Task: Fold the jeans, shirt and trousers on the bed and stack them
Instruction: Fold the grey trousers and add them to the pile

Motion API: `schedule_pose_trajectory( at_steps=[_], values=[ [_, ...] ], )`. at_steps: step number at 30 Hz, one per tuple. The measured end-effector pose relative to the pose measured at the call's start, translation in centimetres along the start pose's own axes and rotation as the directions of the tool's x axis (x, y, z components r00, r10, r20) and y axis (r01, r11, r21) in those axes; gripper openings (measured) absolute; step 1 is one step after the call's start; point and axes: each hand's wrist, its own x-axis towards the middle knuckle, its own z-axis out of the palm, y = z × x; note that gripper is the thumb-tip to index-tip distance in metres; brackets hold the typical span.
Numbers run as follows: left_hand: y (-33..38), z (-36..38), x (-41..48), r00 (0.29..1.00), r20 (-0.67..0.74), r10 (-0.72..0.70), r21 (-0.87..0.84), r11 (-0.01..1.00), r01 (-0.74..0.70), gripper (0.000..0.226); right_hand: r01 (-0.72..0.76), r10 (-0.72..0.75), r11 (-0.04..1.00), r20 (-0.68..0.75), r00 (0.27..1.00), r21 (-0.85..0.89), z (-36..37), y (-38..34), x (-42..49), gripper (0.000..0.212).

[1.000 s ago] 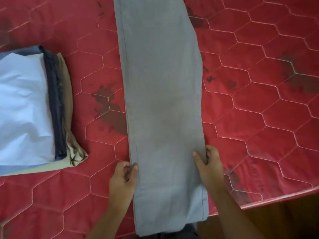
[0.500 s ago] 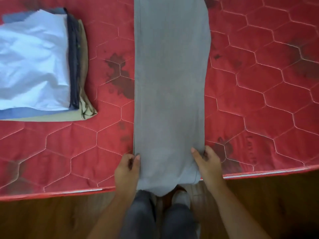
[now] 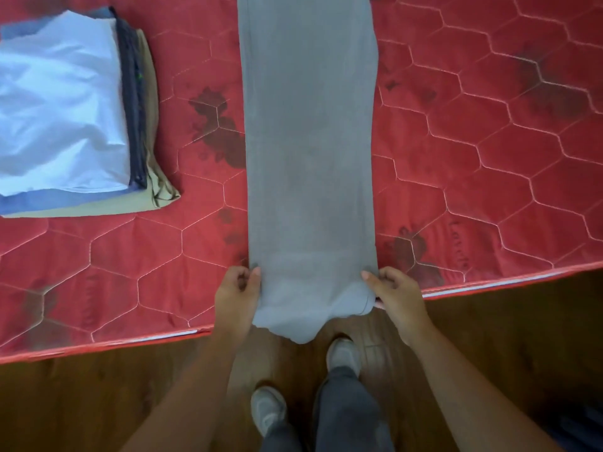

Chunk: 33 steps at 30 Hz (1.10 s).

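Grey trousers [image 3: 310, 151] lie lengthwise on the red mattress [image 3: 489, 151], folded leg over leg, their near end hanging over the bed's front edge. My left hand [image 3: 236, 298] pinches the left edge of that near end. My right hand [image 3: 393, 293] pinches the right edge. A stack of folded clothes [image 3: 75, 115] sits at the far left of the bed: a light blue shirt on top, dark blue jeans under it, a khaki garment at the bottom.
The mattress's front edge [image 3: 489, 283] runs across the view just past my hands. Below it is a dark wooden floor [image 3: 81, 402], where my feet in grey shoes [image 3: 342, 357] stand. Dark stains mark the mattress.
The view has pulled back from the bed, so floor and feet now show. Both hands have dragged the trousers' near end toward me, past the mattress edge.
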Motion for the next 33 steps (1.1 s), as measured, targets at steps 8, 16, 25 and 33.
schedule_pose_trajectory(
  at_steps=[8, 16, 25, 33],
  values=[
    [-3.3, -2.2, -4.1, 0.962, 0.249, -0.112, -0.131, 0.98, 0.149, 0.016, -0.084, 0.077, 0.987, 0.052, 0.996, 0.134, 0.2, 2.9, -5.1, 0.02],
    [-4.4, -3.9, -9.0, 0.914, 0.336, -0.226, -0.095, 0.958, 0.271, 0.009, -0.114, 0.094, 0.981, 0.124, 0.988, 0.159, 0.2, 3.0, -9.9, 0.008],
    [-5.2, -5.5, -14.1, 0.943, 0.207, -0.262, -0.117, 0.95, 0.29, 0.02, -0.143, 0.145, 0.988, -0.033, 0.989, 0.051, 0.8, 5.2, -14.8, 0.011],
    [-4.5, -4.8, -14.8, 0.947, 0.119, -0.298, -0.068, 0.949, 0.307, 0.024, -0.162, 0.165, 0.986, -0.172, 0.971, 0.031, 0.4, 5.5, -14.5, 0.034]
  ],
)
